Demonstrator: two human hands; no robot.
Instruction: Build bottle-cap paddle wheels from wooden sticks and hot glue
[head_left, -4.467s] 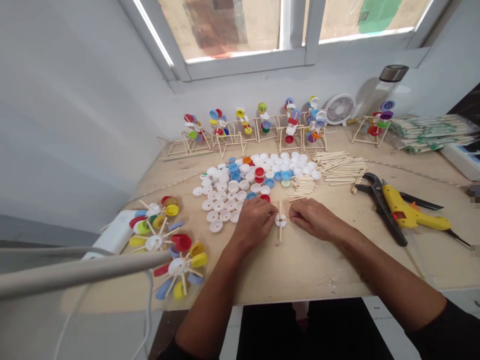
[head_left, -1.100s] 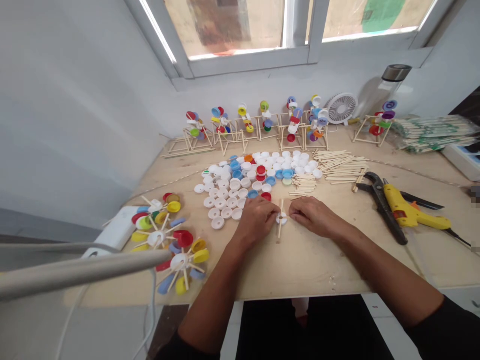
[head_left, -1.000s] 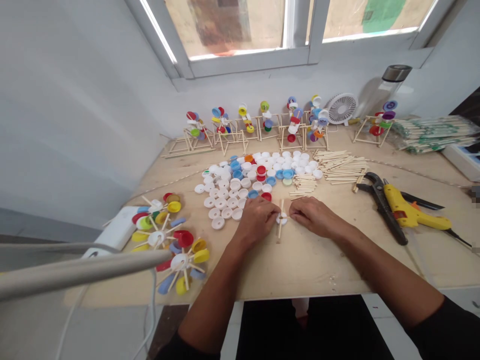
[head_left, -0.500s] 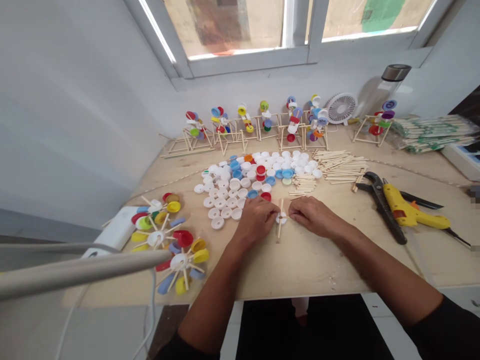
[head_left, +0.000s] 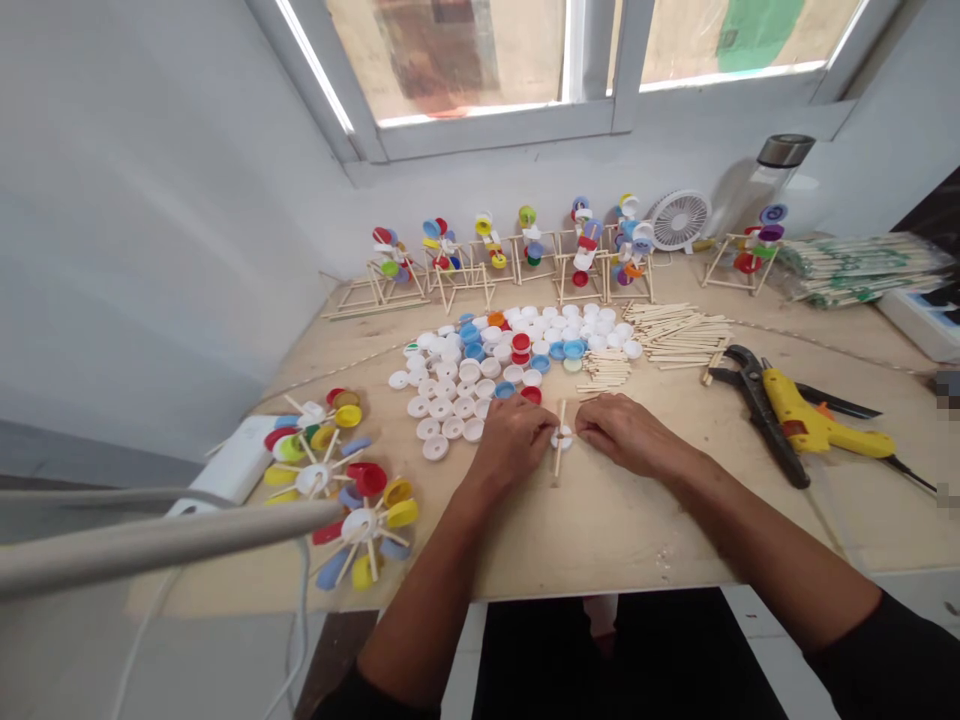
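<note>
From the head camera, both bare forearms reach in from the bottom of the view, in black sleeves, and converge at the middle of the counter [head_left: 600,545], a plywood top. The left hand [head_left: 512,442] lies knuckles-up with its fingers [head_left: 534,432] bunched narrowly toward the right. The right hand [head_left: 626,435] comes in from the other side, palm down, with its fingers [head_left: 589,418] drawn close together and pointing left. The two sets of fingertips nearly meet, one on each side of a small white plastic bottle cap [head_left: 562,437]. Whether either hand is gripping it cannot be told, because the fingertips are partly hidden at this size.

The cap sits on the counter between the hands, with a thin wooden stick [head_left: 559,462] running upright in the view through or across it, just beside the left fingers.

Just beyond the left hand spreads a large pile of loose white, blue and red plastic bottle caps [head_left: 465,385]. Beyond the right hand lie a small stack of short wooden sticks [head_left: 606,372] and a larger heap of wooden sticks [head_left: 679,335]. Farther right rest a yellow hot glue gun [head_left: 821,437] and black-handled pliers [head_left: 761,425]. Colourful cap pinwheels on wooden sticks [head_left: 358,525] lie at the left, and stick-framed cap windmills [head_left: 532,250] stand along the back under the window.
</note>
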